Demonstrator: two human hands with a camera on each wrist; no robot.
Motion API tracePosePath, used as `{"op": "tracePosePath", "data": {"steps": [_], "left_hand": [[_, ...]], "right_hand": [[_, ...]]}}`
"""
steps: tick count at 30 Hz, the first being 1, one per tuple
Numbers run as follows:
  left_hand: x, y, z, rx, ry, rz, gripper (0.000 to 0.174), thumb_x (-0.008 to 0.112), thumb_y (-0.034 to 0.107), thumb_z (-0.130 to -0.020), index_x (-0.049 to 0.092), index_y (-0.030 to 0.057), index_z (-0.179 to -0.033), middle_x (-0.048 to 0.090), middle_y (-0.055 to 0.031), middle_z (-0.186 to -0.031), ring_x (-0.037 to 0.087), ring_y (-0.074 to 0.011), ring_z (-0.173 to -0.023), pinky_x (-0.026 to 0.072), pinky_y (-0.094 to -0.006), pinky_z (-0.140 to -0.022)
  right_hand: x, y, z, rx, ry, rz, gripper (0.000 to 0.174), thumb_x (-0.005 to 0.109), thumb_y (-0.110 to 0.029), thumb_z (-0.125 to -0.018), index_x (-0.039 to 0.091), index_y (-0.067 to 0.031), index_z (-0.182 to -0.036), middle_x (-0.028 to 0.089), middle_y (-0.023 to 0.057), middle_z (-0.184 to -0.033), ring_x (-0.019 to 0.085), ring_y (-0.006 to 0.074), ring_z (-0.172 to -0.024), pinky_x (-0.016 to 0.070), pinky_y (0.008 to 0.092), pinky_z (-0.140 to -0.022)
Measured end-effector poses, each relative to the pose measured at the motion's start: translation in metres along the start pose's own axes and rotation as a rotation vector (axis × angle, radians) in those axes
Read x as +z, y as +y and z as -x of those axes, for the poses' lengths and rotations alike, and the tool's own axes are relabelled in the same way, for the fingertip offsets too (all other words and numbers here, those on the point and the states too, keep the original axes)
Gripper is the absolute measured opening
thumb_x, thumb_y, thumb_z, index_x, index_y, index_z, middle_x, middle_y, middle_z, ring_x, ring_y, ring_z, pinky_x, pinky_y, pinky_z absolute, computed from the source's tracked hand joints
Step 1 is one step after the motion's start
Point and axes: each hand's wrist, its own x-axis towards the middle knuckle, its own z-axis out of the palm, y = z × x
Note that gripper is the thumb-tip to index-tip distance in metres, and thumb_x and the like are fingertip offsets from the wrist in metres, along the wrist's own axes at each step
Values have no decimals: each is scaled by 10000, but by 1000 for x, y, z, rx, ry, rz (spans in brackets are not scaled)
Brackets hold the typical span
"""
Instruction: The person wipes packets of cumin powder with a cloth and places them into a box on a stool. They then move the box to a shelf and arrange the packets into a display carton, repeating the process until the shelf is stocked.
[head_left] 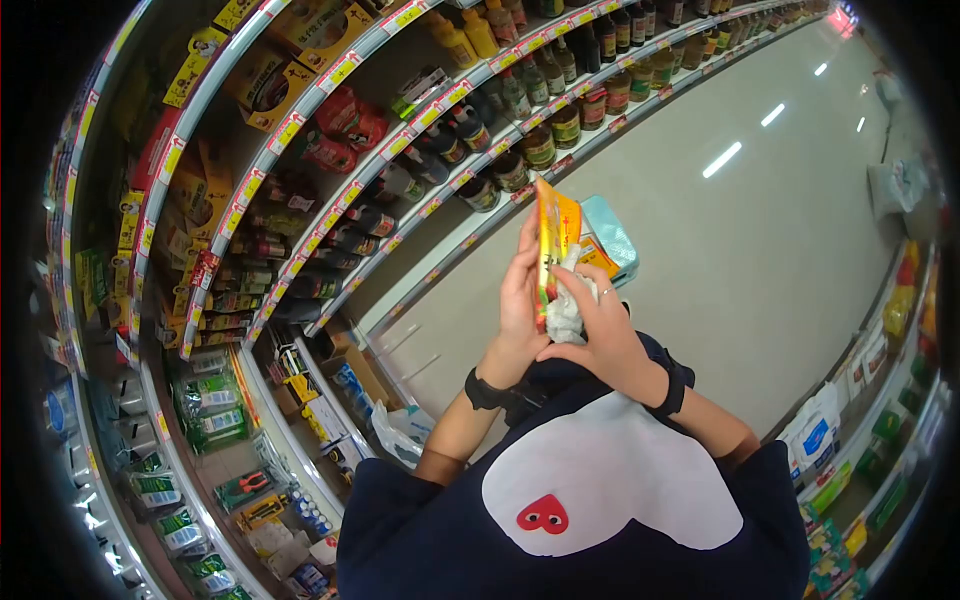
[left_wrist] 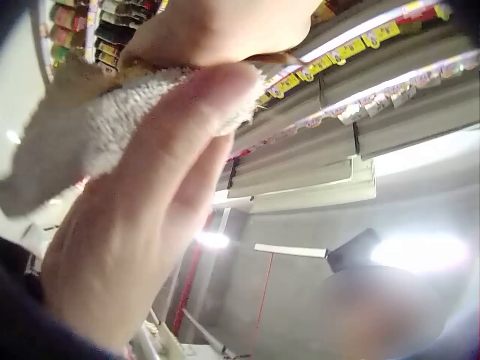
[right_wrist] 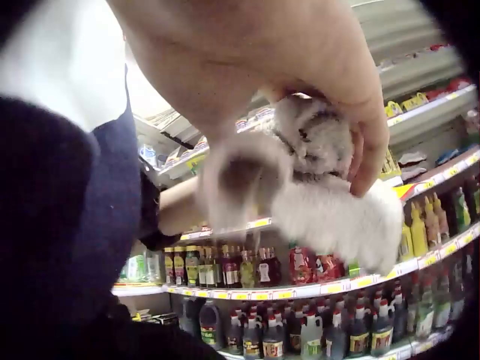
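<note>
In the head view my left hand (head_left: 518, 300) grips a yellow and orange packet (head_left: 562, 222) by its near side, the packet tilted upright in front of my body. My right hand (head_left: 610, 340) holds a crumpled grey-white cloth (head_left: 566, 312) against the packet's face, fingers bent over it. The right wrist view shows the fuzzy cloth (right_wrist: 341, 221) bunched under the fingers, one part hanging down. Seen from the left wrist, the cloth (left_wrist: 124, 112) lies close under a thumb, and the packet is mostly hidden. Dark bands circle both wrists.
Beyond the hands is a light blue plastic container (head_left: 612, 225) with an orange packet (head_left: 597, 257) at it. Curved shelves of bottles (head_left: 540, 145) and boxes rise on the left. Pale glossy floor (head_left: 740, 220) stretches ahead. Another stocked shelf (head_left: 890, 430) stands at right.
</note>
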Motion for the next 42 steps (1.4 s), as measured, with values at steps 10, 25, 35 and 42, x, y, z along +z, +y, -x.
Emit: {"op": "tracePosePath", "data": {"steps": [10,25,35,42], "left_hand": [[-32,-4,-9,75,267,-193,571,548,175,-934,340,55,-1453,338,-127,-1499,377,-273,-1355,315,-426,-1118],[-61,16,2,-198,56,623,645,417,481,-935,390,74,-1435,446,-158,-1448,438,-383,-1312,317,-538,-1100],[-29,3,15,-426,22,464,781,277,649,-951,294,82,-1487,379,-130,-1488,388,-305,-1360,285,-458,-1137],[-33,0,18,-594,-106,395,739,262,603,-976,300,67,-1483,422,-138,-1460,452,-306,-1307,320,-438,-1115]], "right_hand": [[-8,34,8,422,318,-731,307,649,-58,-867,574,50,-1143,637,108,-1149,602,143,-1027,477,313,-902],[-62,1,-11,456,510,-852,355,639,-62,-890,538,-17,-1227,611,83,-1135,584,159,-1073,488,306,-904],[-14,-13,-20,-225,-14,291,672,738,-98,-699,505,-100,-1329,477,171,-1366,427,398,-1294,384,477,-1062],[-25,26,-54,-137,316,309,705,653,-39,-751,396,-42,-1407,393,200,-1452,381,412,-1337,358,465,-1078]]}}
